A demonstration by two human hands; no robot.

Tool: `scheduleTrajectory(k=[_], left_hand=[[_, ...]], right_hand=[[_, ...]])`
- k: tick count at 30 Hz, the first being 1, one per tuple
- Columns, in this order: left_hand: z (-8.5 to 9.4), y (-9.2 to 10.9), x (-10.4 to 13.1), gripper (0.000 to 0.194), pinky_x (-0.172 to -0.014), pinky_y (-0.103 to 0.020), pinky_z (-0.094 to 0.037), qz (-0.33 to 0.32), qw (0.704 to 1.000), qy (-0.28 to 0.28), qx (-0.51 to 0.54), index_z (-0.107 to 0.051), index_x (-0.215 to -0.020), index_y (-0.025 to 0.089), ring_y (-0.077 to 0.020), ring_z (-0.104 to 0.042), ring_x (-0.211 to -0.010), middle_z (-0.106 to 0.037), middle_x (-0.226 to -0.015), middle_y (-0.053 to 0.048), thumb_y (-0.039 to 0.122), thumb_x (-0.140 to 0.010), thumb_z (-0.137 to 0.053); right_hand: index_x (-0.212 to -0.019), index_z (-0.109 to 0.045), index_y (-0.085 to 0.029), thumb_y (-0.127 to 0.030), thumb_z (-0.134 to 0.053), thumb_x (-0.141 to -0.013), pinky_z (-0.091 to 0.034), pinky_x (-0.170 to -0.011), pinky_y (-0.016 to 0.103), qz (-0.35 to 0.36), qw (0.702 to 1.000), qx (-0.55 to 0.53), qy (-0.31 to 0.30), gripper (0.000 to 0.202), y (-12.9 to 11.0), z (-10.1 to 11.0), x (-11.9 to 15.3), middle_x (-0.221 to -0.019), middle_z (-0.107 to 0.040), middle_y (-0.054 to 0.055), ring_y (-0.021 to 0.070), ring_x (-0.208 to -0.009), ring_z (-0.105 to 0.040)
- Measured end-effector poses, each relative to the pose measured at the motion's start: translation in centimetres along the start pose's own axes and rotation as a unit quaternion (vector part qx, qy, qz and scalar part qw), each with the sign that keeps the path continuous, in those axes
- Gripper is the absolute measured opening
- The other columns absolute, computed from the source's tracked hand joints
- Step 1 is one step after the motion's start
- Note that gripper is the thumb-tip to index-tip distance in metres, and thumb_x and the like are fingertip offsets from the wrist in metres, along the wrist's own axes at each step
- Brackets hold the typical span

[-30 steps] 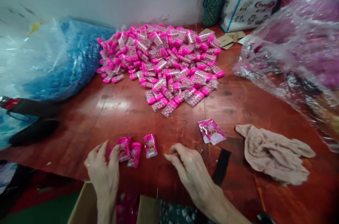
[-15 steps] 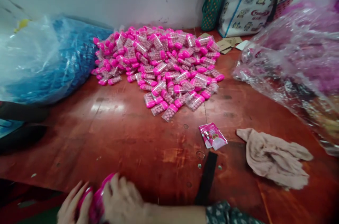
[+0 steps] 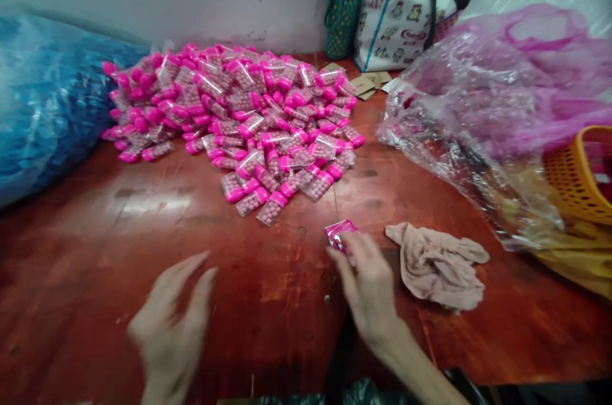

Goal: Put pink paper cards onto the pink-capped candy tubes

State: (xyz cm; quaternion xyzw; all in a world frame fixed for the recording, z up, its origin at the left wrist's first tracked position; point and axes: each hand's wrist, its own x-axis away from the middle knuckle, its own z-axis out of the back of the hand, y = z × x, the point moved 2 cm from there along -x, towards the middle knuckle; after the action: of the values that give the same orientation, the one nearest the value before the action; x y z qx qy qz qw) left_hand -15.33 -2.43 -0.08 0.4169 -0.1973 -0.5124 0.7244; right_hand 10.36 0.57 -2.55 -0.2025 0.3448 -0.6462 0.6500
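My left hand (image 3: 169,322) hovers blurred over the reddish-brown table, its thumb and fingers apart with nothing between them. My right hand (image 3: 368,277) reaches across a pair of small pink foil sachets (image 3: 340,229), thumb and fingers spread at their near edge. Whether its fingertips touch the sachets is hard to make out, and the hand covers part of them. Beyond both hands lies a large heap of small clear bottles with bright pink caps (image 3: 248,111), filled with pale pink balls.
To the right of my right hand lies a crumpled beige cloth (image 3: 442,265). A blue-filled plastic bag (image 3: 52,111) flanks the heap's left. On the right are a pink plastic bag (image 3: 482,86) and a yellow basket (image 3: 568,182). A white tote (image 3: 396,22) stands by the wall.
Both hands were together at the near left edge around something pink. They have separated: the left is empty over the table, the right has moved to the sachets. The view has shifted right.
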Motion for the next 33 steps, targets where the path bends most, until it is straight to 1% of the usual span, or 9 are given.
scheduleTrajectory(k=[2, 5, 6, 8, 11, 16, 24, 30, 33], left_hand=[[-6.4, 3.3, -1.4, 0.027, -0.092, -0.038, -0.038, -0.154, 0.982, -0.103, -0.044, -0.064, -0.101, 0.019, -0.0262, -0.055, -0.099, -0.062, -0.102, -0.006, 0.024, -0.074, -0.062], [-14.4, 6.5, -1.9, 0.031, -0.084, -0.041, -0.042, -0.242, 0.930, -0.270, -0.064, -0.061, -0.106, 0.016, -0.0273, -0.053, -0.096, -0.060, -0.103, -0.011, 0.021, -0.075, -0.061], [-16.0, 6.9, -1.7, 0.030, -0.080, -0.040, -0.044, -0.248, 0.922, -0.291, -0.062, -0.062, -0.103, 0.017, -0.0264, -0.053, -0.092, -0.059, -0.100, -0.010, 0.020, -0.073, -0.062], [-17.9, 7.1, -1.2, 0.021, -0.076, -0.039, -0.045, -0.248, 0.916, -0.309, -0.057, -0.063, -0.094, 0.018, -0.0248, -0.053, -0.087, -0.058, -0.093, -0.008, 0.018, -0.073, -0.062], [-18.0, 6.2, -0.5, 0.017, -0.077, -0.038, -0.045, -0.231, 0.925, -0.298, -0.041, -0.061, -0.092, 0.017, -0.0230, -0.052, -0.087, -0.056, -0.091, -0.007, 0.018, -0.076, -0.060], [-17.2, 4.9, -0.2, 0.025, -0.076, -0.033, -0.047, -0.190, 0.944, -0.269, 0.004, -0.057, -0.101, 0.015, -0.0205, -0.055, -0.090, -0.054, -0.100, -0.009, 0.014, -0.076, -0.059], [-17.3, 4.2, 0.4, 0.027, -0.080, -0.035, -0.046, -0.154, 0.958, -0.235, 0.058, -0.061, -0.100, 0.017, -0.0217, -0.056, -0.095, -0.056, -0.103, -0.009, 0.015, -0.073, -0.062], [-16.0, 5.4, 0.2, 0.030, -0.072, -0.030, -0.044, -0.115, 0.970, -0.198, 0.081, -0.062, -0.097, 0.017, -0.0194, -0.054, -0.085, -0.058, -0.093, -0.006, 0.026, -0.069, -0.068], [-15.7, 6.7, 0.1, 0.015, -0.068, -0.026, -0.041, -0.009, 0.950, -0.250, 0.187, -0.066, -0.080, 0.017, -0.0154, -0.052, -0.074, -0.058, -0.076, -0.001, 0.024, -0.068, -0.070]], right_hand=[[-0.109, -0.052, -0.013, -0.033, -0.049, -0.087, -0.040, -0.085, 0.046, -0.050, 0.995, 0.074, 0.052, 0.030, 3.7, 1.6, -0.2, -0.101, -0.054, 0.013, 0.0275, -0.096, -0.049], [-0.103, -0.056, -0.015, -0.038, -0.054, -0.083, -0.038, -0.083, 0.044, -0.052, 0.991, 0.115, 0.047, 0.030, 6.2, 1.2, 0.4, -0.099, -0.055, 0.012, 0.0288, -0.095, -0.048], [-0.101, -0.058, -0.016, -0.036, -0.054, -0.084, -0.039, -0.080, 0.042, -0.057, 0.990, 0.121, 0.031, 0.027, 6.3, 0.6, 0.6, -0.095, -0.056, 0.011, 0.0276, -0.091, -0.049], [-0.093, -0.059, -0.017, -0.032, -0.053, -0.084, -0.039, -0.074, 0.038, -0.064, 0.991, 0.119, 0.020, 0.018, 5.7, -0.4, 0.7, -0.085, -0.058, 0.008, 0.0249, -0.082, -0.051], [-0.079, -0.058, -0.018, -0.028, -0.053, -0.084, -0.038, -0.069, 0.034, -0.076, 0.991, 0.108, 0.018, 0.012, 4.8, -1.0, 0.5, -0.077, -0.059, 0.005, 0.0227, -0.075, -0.051], [-0.085, -0.059, -0.018, -0.028, -0.054, -0.084, -0.036, -0.069, 0.034, -0.091, 0.991, 0.092, 0.030, 0.012, 4.7, -0.8, 0.3, -0.080, -0.060, 0.006, 0.0233, -0.077, -0.050], [-0.070, -0.062, -0.017, -0.027, -0.051, -0.087, -0.036, -0.067, 0.032, -0.076, 0.992, 0.057, 0.077, 0.023, 5.4, -1.1, 0.1, -0.069, -0.057, 0.003, 0.0189, -0.069, -0.049], [-0.078, -0.066, -0.016, -0.024, -0.049, -0.088, -0.041, -0.068, 0.032, -0.034, 0.994, -0.009, 0.107, 0.022, 5.0, 0.0, 0.3, -0.074, -0.057, 0.006, 0.0181, -0.072, -0.051], [-0.081, -0.068, -0.017, -0.021, -0.051, -0.087, -0.044, -0.069, 0.031, 0.003, 0.994, -0.041, 0.103, 0.019, 3.8, 0.6, 0.3, -0.076, -0.059, 0.006, 0.0180, -0.075, -0.054]])
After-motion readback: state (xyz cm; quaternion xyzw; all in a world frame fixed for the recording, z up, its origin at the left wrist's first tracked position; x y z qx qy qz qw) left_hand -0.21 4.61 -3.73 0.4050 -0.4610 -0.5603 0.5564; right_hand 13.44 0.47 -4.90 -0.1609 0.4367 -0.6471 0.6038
